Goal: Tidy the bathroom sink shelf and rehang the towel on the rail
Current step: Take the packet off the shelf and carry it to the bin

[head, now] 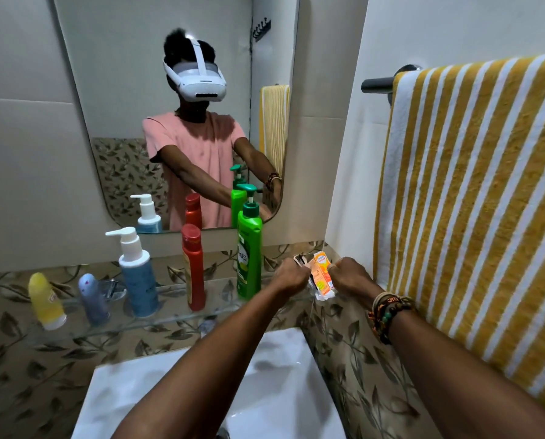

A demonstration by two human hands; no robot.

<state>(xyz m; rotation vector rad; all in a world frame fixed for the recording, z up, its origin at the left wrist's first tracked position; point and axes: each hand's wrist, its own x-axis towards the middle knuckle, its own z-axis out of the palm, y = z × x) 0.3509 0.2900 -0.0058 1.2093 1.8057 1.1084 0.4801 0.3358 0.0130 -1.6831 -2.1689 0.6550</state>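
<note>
The shelf (182, 315) is clear, smooth glass. On it, the green bottle (249, 258), red bottle (193, 267), blue pump bottle (138, 280) and 2 small roll-ons, yellow (46, 301) and purple (92, 299), are smooth, shiny plastic. At the shelf's right end, the crumpled packet (321, 275) looks like printed card. Right of the shelf, the towel (474, 201) is rough looped cloth over a smooth dark metal rail (377, 85). Below the shelf, the sink (280, 369) is glossy white.

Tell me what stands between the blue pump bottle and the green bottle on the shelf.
Only the red bottle, upright on the glass shelf and touching neither, as the head view shows.
</note>
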